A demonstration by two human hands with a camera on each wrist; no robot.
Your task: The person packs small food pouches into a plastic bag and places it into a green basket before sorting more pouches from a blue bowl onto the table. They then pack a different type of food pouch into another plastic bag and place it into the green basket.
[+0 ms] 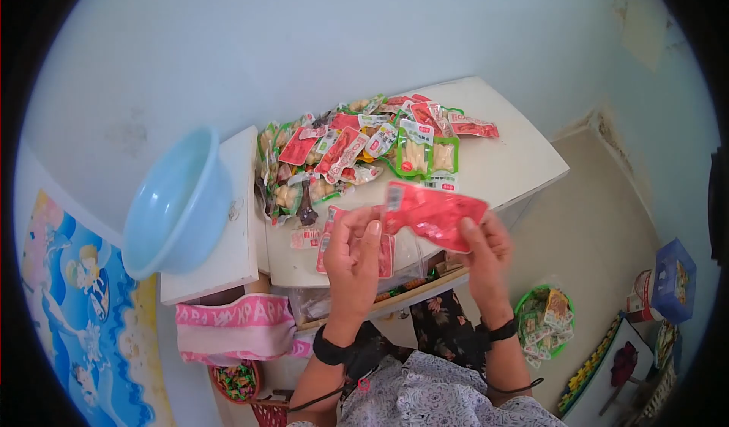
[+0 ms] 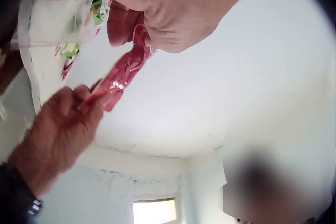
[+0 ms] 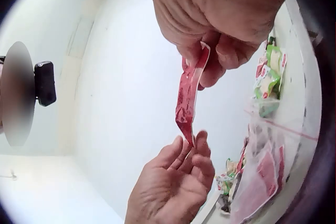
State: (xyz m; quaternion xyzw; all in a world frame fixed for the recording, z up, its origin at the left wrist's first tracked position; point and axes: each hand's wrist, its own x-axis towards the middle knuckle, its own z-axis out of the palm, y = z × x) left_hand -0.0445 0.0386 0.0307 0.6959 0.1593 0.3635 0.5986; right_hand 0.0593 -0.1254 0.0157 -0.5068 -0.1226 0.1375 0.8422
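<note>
A flat red snack packet (image 1: 434,216) is stretched between both hands over the front of the white table. My left hand (image 1: 353,254) pinches its left end, and my right hand (image 1: 488,254) pinches the other end between thumb and fingers. Seen from the right wrist, the packet (image 3: 189,95) is nearly edge-on and slightly bent, with the left hand (image 3: 173,182) below it. Behind the left hand, more red packets (image 1: 386,258) lie near the table's front edge, with clear plastic beside them. A heap of mixed snack packets (image 1: 334,150) covers the table's back left.
A light blue basin (image 1: 171,207) stands tilted at the left, near a pink and white towel (image 1: 235,328). On the floor are a green basket (image 1: 520,305) of packets at right and a bowl (image 1: 259,385) of small wrapped items at lower left. Walls border the table (image 1: 516,134).
</note>
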